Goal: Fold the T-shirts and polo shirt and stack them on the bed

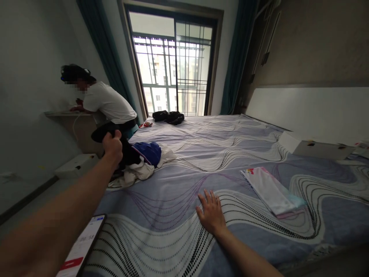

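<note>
My left hand [112,146] is stretched out to the left side of the bed and closed on a black garment [101,133] that it lifts off a heap of clothes [144,161] in blue, white and black. My right hand [211,212] lies flat and open on the patterned bedsheet [201,154], fingers spread, holding nothing. A folded white cloth [272,190] with pink trim lies on the sheet to the right of that hand.
A phone [82,248] with a lit screen lies at the bed's near left edge. Dark clothes [168,116] sit at the far edge by the window. A white box [314,146] rests near the headboard. Another person [105,102] bends over a wall shelf on the left.
</note>
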Demonstrator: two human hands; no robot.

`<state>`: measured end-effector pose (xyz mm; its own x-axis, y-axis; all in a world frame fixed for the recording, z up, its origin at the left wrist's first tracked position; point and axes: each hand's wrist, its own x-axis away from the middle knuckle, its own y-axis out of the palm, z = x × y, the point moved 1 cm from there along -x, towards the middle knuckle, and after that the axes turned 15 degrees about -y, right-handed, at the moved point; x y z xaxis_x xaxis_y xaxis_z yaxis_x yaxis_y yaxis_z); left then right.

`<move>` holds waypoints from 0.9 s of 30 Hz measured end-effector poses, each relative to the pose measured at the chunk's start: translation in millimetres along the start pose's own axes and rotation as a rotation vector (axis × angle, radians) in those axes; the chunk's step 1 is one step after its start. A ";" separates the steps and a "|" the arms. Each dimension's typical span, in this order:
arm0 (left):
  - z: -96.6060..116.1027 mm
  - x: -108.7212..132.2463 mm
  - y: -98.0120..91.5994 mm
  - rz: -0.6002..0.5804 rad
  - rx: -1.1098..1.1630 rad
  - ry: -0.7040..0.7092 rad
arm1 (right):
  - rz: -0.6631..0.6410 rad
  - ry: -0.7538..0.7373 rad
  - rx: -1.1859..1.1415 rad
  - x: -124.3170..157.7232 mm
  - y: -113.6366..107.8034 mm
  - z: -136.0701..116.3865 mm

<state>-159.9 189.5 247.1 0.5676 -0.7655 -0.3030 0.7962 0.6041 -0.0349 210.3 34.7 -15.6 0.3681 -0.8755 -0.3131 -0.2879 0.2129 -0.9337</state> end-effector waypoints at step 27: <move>-186.0 274.9 20.6 0.102 -0.393 -0.126 | 0.792 0.796 -0.673 37.6 2.6 94.3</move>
<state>-26.4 32.7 -14.1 0.6798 -0.7039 -0.2059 0.6078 0.6979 -0.3790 306.7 43.2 -46.3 -0.6572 -0.6777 -0.3299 -0.6517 0.7308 -0.2030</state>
